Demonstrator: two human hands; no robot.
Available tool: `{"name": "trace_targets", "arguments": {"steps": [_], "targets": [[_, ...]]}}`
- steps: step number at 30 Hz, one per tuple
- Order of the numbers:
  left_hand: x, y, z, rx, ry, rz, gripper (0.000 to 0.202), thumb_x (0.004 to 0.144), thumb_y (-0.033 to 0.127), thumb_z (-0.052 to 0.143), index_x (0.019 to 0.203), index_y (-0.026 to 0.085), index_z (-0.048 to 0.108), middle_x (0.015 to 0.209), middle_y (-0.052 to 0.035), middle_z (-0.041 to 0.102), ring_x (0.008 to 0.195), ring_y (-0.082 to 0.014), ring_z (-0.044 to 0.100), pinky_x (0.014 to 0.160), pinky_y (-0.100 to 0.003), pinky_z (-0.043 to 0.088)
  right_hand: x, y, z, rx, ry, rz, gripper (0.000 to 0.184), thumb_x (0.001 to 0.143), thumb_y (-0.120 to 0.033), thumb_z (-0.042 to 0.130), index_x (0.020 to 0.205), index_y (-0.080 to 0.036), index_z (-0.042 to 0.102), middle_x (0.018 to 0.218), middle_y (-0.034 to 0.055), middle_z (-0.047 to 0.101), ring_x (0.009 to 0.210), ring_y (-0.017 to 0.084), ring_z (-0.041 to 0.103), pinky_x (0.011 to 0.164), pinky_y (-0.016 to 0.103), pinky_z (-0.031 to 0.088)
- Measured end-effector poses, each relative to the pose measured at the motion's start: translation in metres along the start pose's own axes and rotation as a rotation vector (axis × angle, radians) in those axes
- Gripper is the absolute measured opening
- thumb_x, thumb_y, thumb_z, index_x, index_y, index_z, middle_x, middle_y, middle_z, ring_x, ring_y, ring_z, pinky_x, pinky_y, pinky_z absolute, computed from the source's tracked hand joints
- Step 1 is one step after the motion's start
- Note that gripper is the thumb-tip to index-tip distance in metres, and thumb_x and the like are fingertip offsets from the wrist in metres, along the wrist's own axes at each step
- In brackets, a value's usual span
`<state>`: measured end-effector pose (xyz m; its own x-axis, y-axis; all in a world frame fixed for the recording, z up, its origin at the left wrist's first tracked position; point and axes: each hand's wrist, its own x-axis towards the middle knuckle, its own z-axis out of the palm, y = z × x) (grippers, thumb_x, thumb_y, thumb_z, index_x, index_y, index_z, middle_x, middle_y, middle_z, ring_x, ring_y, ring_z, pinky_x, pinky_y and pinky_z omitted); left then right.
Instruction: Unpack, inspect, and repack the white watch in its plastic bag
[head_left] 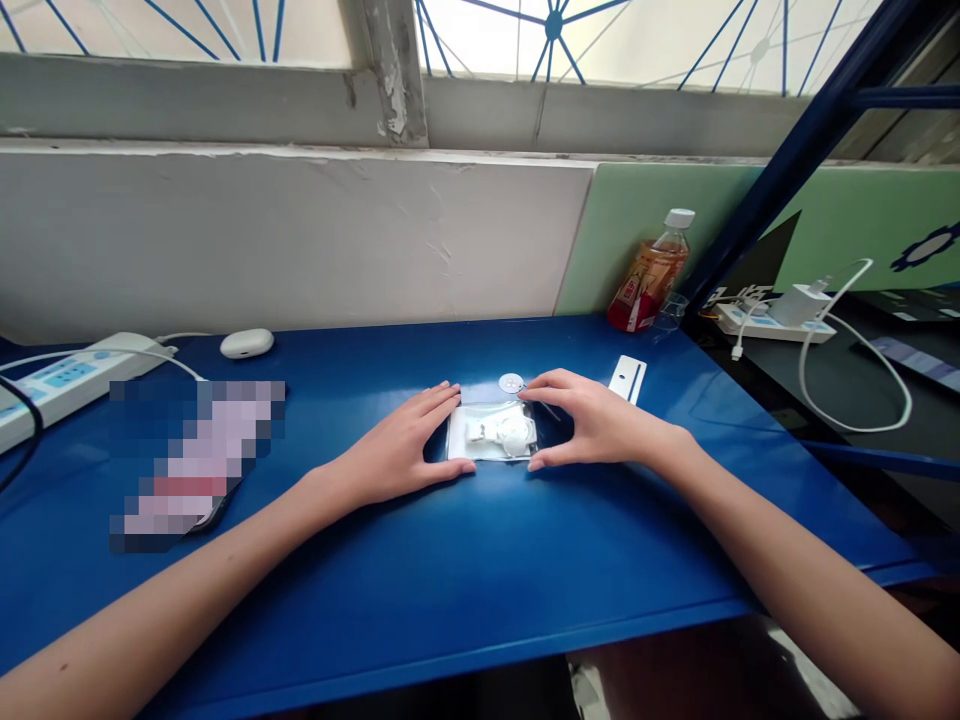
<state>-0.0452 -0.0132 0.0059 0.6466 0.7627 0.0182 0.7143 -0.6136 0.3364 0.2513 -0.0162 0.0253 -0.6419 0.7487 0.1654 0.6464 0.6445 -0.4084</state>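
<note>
A small clear plastic packet [501,445] with white parts inside lies flat on the blue desk [480,560]. My left hand [401,440] rests at its left edge, fingers stretched and thumb apart. On the other side, my right hand [592,415] curves around the packet's right edge, thumb and fingers spread. Just behind the packet, near the right fingertips, is a small round white disc [511,383] with holes. Partly hidden behind my right hand lies a flat white strip [627,378] with a dark slot.
A drink bottle [651,275] leans by the wall at the back right. To the left are a blurred-out phone [202,460], a white earbud case [247,343] and a power strip [82,385] with cables. Another power strip [780,318] and charger sit beyond a blue metal post [787,150].
</note>
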Motion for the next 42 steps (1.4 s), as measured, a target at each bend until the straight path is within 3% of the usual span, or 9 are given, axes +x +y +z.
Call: {"name": "trace_targets", "arguments": {"steps": [5,12,21,29,34,42], "targets": [[-0.0002,0.0004,0.0017,-0.032,0.039,-0.009,0.093,0.083,0.076,0.057,0.151,0.014,0.04,0.158,-0.0173,0.036,0.148,-0.0347,0.031,0.117,-0.053,0.034,-0.0002,0.0013,0.001,-0.011,0.018,-0.04,0.079,0.071,-0.064,0.077,0.135,-0.02,0.063,0.148,0.0174,0.051,0.136,0.039,0.047,0.108,0.055,0.045],[-0.0031,-0.0002,0.0046,-0.032,0.112,-0.021,0.093,0.077,0.078,0.061,0.143,0.014,0.051,0.153,-0.0188,0.045,0.142,-0.0394,0.039,0.114,-0.056,0.037,-0.0002,0.0059,0.0043,0.063,-0.009,-0.017,0.08,0.071,-0.062,0.078,0.138,-0.023,0.06,0.153,0.0151,0.047,0.141,0.039,0.042,0.112,0.056,0.041],[-0.0044,-0.0015,0.0046,-0.058,0.118,0.056,0.086,0.082,0.073,0.062,0.146,0.017,0.048,0.152,-0.0164,0.047,0.143,-0.0358,0.04,0.116,-0.052,0.037,-0.0012,0.0059,0.0072,0.076,-0.026,-0.002,0.082,0.073,-0.062,0.076,0.141,-0.02,0.057,0.155,0.0157,0.045,0.146,0.039,0.034,0.116,0.059,0.035],[-0.0033,-0.0017,0.0053,-0.065,0.099,0.021,0.09,0.082,0.074,0.06,0.149,0.017,0.044,0.156,-0.0153,0.041,0.146,-0.0354,0.034,0.118,-0.053,0.034,-0.0017,0.0078,0.0025,-0.011,-0.056,0.027,0.093,0.072,-0.067,0.074,0.146,-0.015,0.05,0.156,0.0197,0.04,0.148,0.041,0.03,0.117,0.06,0.033],[-0.0037,0.0008,0.0042,-0.051,0.098,-0.009,0.087,0.082,0.075,0.059,0.147,0.018,0.047,0.157,-0.015,0.039,0.146,-0.035,0.034,0.118,-0.052,0.034,-0.0024,0.0093,0.0018,-0.026,-0.118,0.081,0.105,0.076,-0.071,0.068,0.156,-0.012,0.033,0.16,0.0202,0.034,0.149,0.039,0.028,0.118,0.058,0.032],[-0.0045,0.0026,0.0024,-0.051,0.113,0.03,0.09,0.082,0.07,0.064,0.15,0.016,0.04,0.154,-0.0171,0.044,0.142,-0.0363,0.04,0.115,-0.05,0.038,-0.0019,0.0078,0.0049,-0.059,-0.136,0.044,0.092,0.084,-0.069,0.06,0.154,-0.014,0.038,0.161,0.019,0.031,0.151,0.038,0.024,0.119,0.058,0.031]]}}
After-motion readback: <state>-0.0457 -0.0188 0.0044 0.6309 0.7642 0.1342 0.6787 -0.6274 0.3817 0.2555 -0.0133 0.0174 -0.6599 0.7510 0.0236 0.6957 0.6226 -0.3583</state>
